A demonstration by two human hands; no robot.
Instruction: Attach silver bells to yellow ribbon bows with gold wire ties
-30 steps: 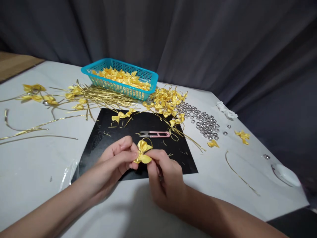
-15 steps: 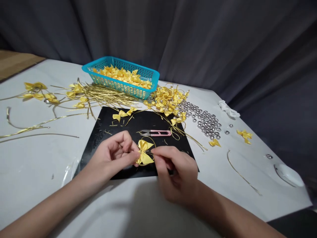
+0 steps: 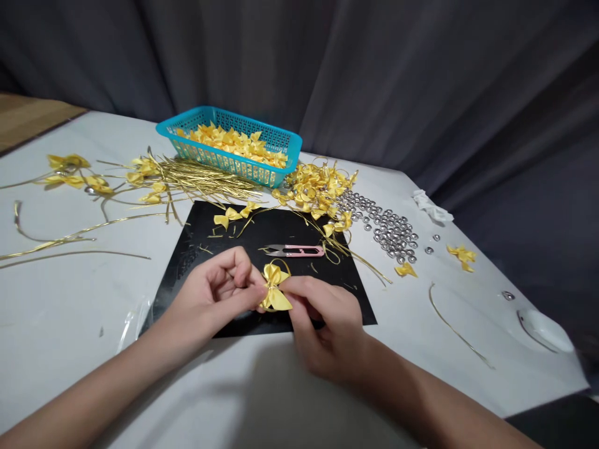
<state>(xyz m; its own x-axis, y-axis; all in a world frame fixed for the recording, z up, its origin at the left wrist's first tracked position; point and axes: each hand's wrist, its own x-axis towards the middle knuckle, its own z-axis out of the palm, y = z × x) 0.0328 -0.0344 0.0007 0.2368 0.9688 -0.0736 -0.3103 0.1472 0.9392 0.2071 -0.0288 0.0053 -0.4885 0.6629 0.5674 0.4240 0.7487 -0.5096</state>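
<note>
My left hand [image 3: 218, 288] pinches a yellow satin ribbon bow [image 3: 278, 298] between thumb and forefinger over the black mat [image 3: 281, 224]. A thin gold cord [image 3: 287, 268] curves around the bow. At the bow's right edge, the closed thumb and forefinger of my right hand [image 3: 330, 321] grip the cord; its ends are mostly hidden by the fingers. Pink-handled thread snips [image 3: 294, 251] lie on the mat just beyond my hands. Two more yellow bows [image 3: 233, 215] rest near the mat's far edge.
A blue basket [image 3: 229, 159] of yellow bows stands at the back, with gold cords [image 3: 201, 178] before it. Finished-looking bows [image 3: 322, 184] and silver beads [image 3: 393, 234] are heaped to its right. A white computer mouse [image 3: 545, 330] lies far right.
My right hand has moved slightly left, bringing its fingertips up to the bow. The cord ends that showed between bow and fingers are now mostly hidden. My left hand keeps its pinch.
</note>
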